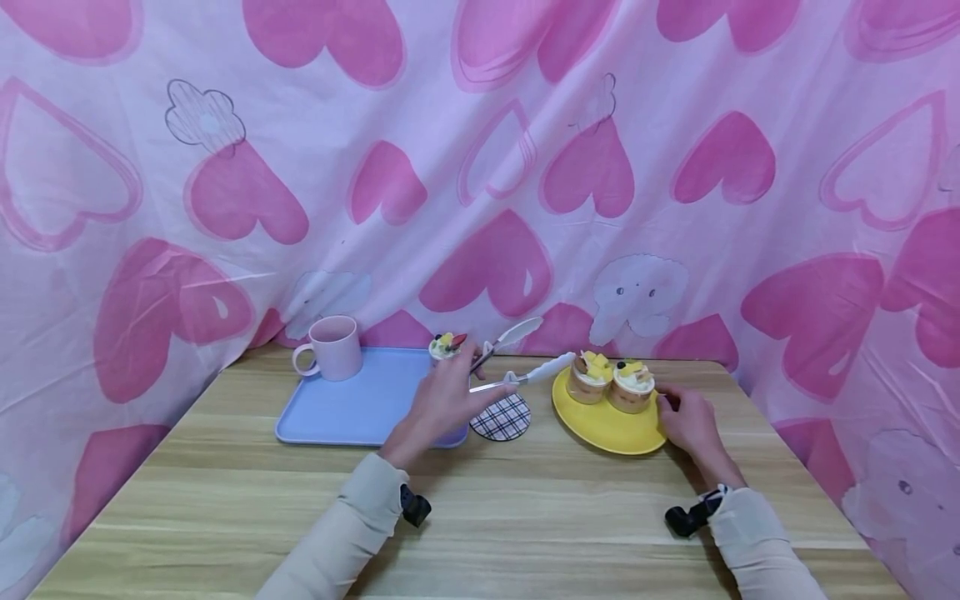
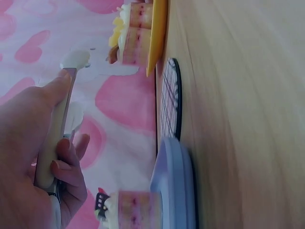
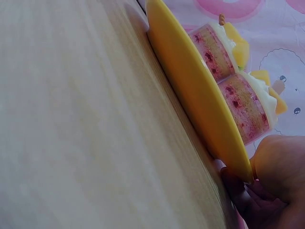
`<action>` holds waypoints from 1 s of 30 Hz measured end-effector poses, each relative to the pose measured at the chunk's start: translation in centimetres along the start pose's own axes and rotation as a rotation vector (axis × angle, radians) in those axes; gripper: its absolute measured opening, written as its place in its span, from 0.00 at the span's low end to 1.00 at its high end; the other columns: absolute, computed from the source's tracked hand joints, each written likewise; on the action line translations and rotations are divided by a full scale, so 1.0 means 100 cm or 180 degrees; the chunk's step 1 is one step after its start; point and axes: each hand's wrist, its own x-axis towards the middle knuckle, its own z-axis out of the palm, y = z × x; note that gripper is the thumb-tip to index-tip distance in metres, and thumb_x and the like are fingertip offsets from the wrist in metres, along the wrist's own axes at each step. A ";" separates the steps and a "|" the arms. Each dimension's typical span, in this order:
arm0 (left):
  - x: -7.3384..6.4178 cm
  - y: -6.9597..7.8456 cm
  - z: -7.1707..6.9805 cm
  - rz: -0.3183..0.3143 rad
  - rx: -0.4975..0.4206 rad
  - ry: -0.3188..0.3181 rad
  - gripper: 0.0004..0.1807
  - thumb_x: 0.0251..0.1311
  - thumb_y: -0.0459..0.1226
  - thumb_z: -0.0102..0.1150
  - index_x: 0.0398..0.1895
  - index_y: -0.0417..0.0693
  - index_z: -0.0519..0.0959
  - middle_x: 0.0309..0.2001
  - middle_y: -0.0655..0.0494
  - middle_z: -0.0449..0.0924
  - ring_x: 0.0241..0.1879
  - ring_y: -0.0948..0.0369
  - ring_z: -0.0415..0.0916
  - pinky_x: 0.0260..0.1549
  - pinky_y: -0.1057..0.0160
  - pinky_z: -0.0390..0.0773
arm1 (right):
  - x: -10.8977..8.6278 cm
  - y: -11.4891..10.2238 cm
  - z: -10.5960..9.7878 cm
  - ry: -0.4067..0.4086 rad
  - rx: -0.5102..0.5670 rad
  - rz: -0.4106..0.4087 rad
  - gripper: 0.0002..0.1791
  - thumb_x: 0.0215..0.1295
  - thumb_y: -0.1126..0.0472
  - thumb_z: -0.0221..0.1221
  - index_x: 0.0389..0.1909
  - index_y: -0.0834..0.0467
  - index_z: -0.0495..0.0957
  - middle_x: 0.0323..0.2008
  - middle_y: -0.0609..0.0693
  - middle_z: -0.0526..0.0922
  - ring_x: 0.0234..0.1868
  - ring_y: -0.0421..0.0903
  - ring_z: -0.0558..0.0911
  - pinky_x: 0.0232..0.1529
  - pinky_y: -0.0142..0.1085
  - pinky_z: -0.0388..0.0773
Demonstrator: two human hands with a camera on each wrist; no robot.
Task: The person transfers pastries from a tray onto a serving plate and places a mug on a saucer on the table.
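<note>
My left hand (image 1: 438,398) grips a pair of tongs (image 2: 58,121), its thumb along one arm and its fingers curled round the other. The tongs' pale heads stand apart, pointing right, with nothing between them. At the right, my right hand (image 1: 690,423) pinches the rim of a yellow plate (image 1: 618,433), thumb above and fingers below. Two layered cake cups (image 1: 588,385) topped with cream and yellow fruit stand side by side on this plate. Another cake cup (image 2: 136,210), with a strawberry and dark berries on top, stands on the blue tray (image 1: 337,421), partly hidden behind my left hand in the head view.
A pink mug (image 1: 335,350) stands at the tray's back left corner, handle to the left. Between tray and plate lies a round checked coaster (image 1: 502,421). The wooden table (image 1: 525,517) ends at a pink heart-patterned curtain (image 1: 495,150) behind.
</note>
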 end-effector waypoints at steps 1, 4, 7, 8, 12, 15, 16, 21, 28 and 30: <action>0.000 -0.001 -0.001 -0.0009 0.0016 0.0019 0.36 0.50 0.67 0.68 0.57 0.65 0.66 0.35 0.61 0.76 0.29 0.61 0.73 0.21 0.62 0.73 | 0.000 0.000 0.000 0.0001 -0.0003 0.0000 0.21 0.76 0.60 0.47 0.65 0.63 0.74 0.54 0.66 0.80 0.52 0.58 0.77 0.51 0.52 0.76; 0.000 -0.005 -0.005 0.0008 0.0112 0.0083 0.35 0.50 0.68 0.67 0.54 0.63 0.67 0.33 0.62 0.77 0.26 0.62 0.72 0.20 0.62 0.72 | 0.000 0.000 0.000 0.0001 0.0001 0.0009 0.21 0.76 0.60 0.47 0.65 0.63 0.74 0.54 0.66 0.79 0.52 0.58 0.77 0.51 0.53 0.76; 0.000 -0.011 -0.008 -0.0006 0.0164 0.0125 0.36 0.50 0.69 0.65 0.53 0.60 0.69 0.34 0.61 0.78 0.26 0.62 0.72 0.22 0.62 0.72 | 0.000 0.000 0.000 0.0005 0.0002 0.0005 0.22 0.76 0.60 0.47 0.65 0.63 0.74 0.55 0.66 0.79 0.52 0.59 0.77 0.52 0.54 0.75; 0.000 -0.012 -0.009 -0.0008 0.0160 0.0128 0.36 0.49 0.70 0.65 0.53 0.60 0.69 0.33 0.60 0.78 0.27 0.62 0.73 0.22 0.62 0.72 | 0.000 0.000 0.000 -0.0008 0.0010 0.0014 0.22 0.76 0.60 0.47 0.65 0.63 0.73 0.56 0.67 0.79 0.53 0.59 0.76 0.53 0.54 0.75; -0.001 -0.020 -0.014 0.0047 0.0130 0.0157 0.35 0.50 0.70 0.64 0.52 0.62 0.68 0.36 0.57 0.77 0.30 0.62 0.73 0.26 0.62 0.73 | 0.000 0.002 0.001 0.0015 -0.0006 -0.0014 0.22 0.76 0.60 0.47 0.65 0.63 0.74 0.56 0.67 0.79 0.54 0.60 0.76 0.54 0.55 0.75; -0.003 -0.026 -0.020 0.0141 0.0085 0.0227 0.31 0.52 0.68 0.65 0.49 0.64 0.68 0.36 0.58 0.77 0.32 0.62 0.74 0.29 0.62 0.74 | 0.001 0.002 0.001 0.0021 -0.0013 -0.0018 0.22 0.76 0.60 0.47 0.65 0.63 0.74 0.55 0.66 0.79 0.53 0.60 0.77 0.53 0.55 0.75; -0.004 -0.028 -0.022 0.0162 0.0043 0.0245 0.30 0.53 0.67 0.65 0.48 0.64 0.68 0.36 0.59 0.77 0.33 0.62 0.74 0.30 0.61 0.74 | 0.001 0.002 0.001 0.0017 -0.0010 -0.0014 0.22 0.76 0.60 0.47 0.65 0.63 0.74 0.55 0.66 0.79 0.53 0.59 0.77 0.53 0.55 0.75; -0.008 -0.034 -0.032 0.0152 -0.0044 0.0314 0.32 0.53 0.66 0.66 0.52 0.60 0.69 0.37 0.60 0.80 0.35 0.62 0.76 0.31 0.61 0.75 | 0.001 0.001 0.001 -0.0023 0.0029 0.0039 0.22 0.77 0.60 0.47 0.66 0.63 0.73 0.56 0.66 0.78 0.53 0.59 0.76 0.53 0.54 0.76; -0.013 -0.048 -0.050 -0.0085 0.0148 0.0431 0.39 0.50 0.69 0.66 0.56 0.57 0.68 0.30 0.57 0.76 0.26 0.58 0.72 0.20 0.61 0.71 | 0.000 0.001 0.001 -0.0017 0.0024 0.0008 0.22 0.77 0.60 0.46 0.65 0.63 0.73 0.54 0.65 0.80 0.52 0.58 0.77 0.50 0.51 0.76; -0.015 -0.053 -0.056 -0.0134 0.0177 0.0443 0.39 0.49 0.70 0.65 0.55 0.57 0.68 0.30 0.59 0.75 0.24 0.59 0.71 0.19 0.61 0.71 | 0.000 0.000 0.000 -0.0012 0.0032 0.0006 0.22 0.77 0.60 0.46 0.65 0.63 0.73 0.54 0.66 0.80 0.52 0.58 0.77 0.51 0.52 0.75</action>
